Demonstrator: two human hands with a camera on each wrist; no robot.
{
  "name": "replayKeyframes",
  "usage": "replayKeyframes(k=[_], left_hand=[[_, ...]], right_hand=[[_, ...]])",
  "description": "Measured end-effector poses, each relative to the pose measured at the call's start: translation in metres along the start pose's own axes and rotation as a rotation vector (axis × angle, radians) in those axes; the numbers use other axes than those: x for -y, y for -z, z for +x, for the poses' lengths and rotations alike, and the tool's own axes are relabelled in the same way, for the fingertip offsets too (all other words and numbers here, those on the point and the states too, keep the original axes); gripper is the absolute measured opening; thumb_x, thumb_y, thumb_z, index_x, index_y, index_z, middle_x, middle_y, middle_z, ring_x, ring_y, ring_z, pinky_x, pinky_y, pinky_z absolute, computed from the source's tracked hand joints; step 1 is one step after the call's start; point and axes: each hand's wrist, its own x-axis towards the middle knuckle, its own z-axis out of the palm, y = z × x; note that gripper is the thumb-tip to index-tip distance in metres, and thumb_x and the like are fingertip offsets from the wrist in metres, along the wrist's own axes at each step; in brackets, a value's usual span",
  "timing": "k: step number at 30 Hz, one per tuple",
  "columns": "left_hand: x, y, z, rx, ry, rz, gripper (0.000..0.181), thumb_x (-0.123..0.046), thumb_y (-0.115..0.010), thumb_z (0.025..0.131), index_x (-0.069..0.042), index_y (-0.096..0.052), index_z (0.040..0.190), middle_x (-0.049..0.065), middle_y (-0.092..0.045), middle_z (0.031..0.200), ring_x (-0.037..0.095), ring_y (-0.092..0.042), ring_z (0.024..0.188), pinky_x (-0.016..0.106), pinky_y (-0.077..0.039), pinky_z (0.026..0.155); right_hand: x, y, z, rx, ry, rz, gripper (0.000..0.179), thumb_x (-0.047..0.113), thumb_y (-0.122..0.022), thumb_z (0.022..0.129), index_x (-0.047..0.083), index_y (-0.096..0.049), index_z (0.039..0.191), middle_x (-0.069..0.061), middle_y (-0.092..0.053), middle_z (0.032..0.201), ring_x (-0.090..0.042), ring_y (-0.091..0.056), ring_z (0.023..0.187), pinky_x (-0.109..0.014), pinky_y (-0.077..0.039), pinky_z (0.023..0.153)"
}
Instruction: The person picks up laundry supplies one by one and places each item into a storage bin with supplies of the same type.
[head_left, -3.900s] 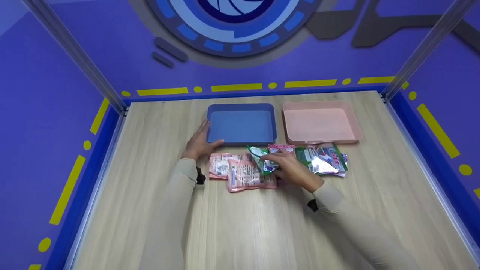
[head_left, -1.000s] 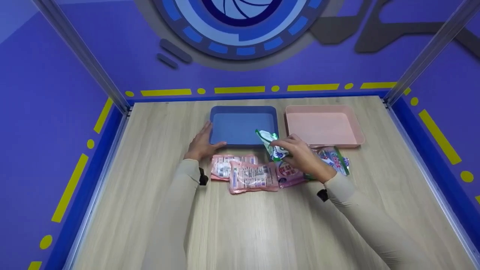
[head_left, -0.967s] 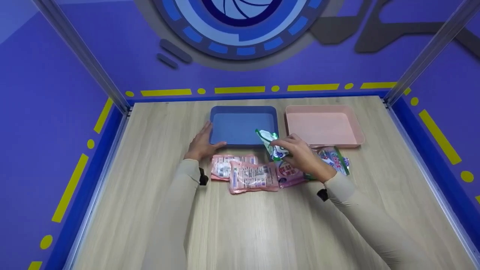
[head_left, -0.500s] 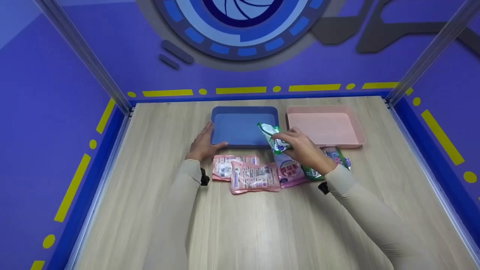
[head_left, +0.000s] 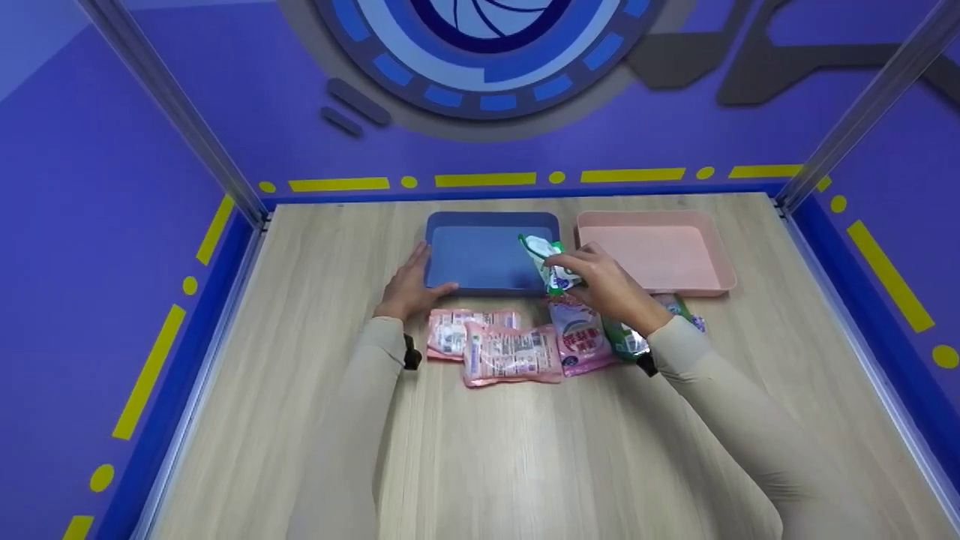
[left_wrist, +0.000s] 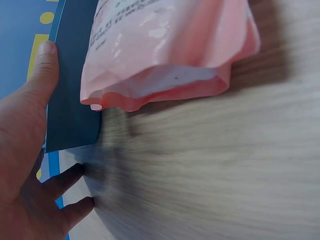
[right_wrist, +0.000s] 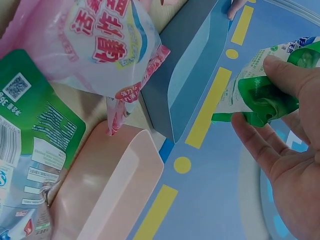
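Observation:
My right hand (head_left: 606, 283) pinches a small green-and-white plastic bag (right_wrist: 250, 92) between thumb and fingers. The bag is tilted, over the front right corner of the blue tray (head_left: 480, 255). At that tray's front left corner, my left hand (head_left: 409, 289) touches it with spread fingers, the thumb (left_wrist: 46, 60) along the front wall. Below the hands lie two pink bags, one (head_left: 514, 356) overlapping the other (head_left: 451, 334). To their right are a pink-purple bag (head_left: 581, 341) with red lettering and a green bag (right_wrist: 45, 115), partly hidden by my right wrist in the head view.
A pink tray (head_left: 652, 259) stands right of the blue one, a narrow gap between them. The pale wooden table (head_left: 480, 457) is walled by blue-purple panels (head_left: 247, 135) at the back and sides. A metal post (head_left: 847, 127) rises at the back right corner.
My right hand has lifted the green-and-white bag off the other bags and carried it away from me to the blue tray's corner, uncovering the pink-purple bag. My left hand stays at the tray.

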Motion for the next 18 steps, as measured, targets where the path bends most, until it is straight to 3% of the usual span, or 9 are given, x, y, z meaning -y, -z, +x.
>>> replayKeyframes(k=[18], left_hand=[[-0.002,0.003,-0.002,0.012,-0.003,0.007,0.104,-0.058,-0.073,0.090,-0.014,-0.016,0.166,0.001,-0.008,0.173,0.032,-0.017,0.156,0.051,-0.023,0.124]], right_hand=[[-0.006,-0.004,0.022,0.052,-0.061,-0.023,0.064,-0.009,-0.077,0.086,0.024,-0.065,0.139,-0.009,-0.067,0.135,-0.034,-0.061,0.121,-0.052,-0.054,0.099]])
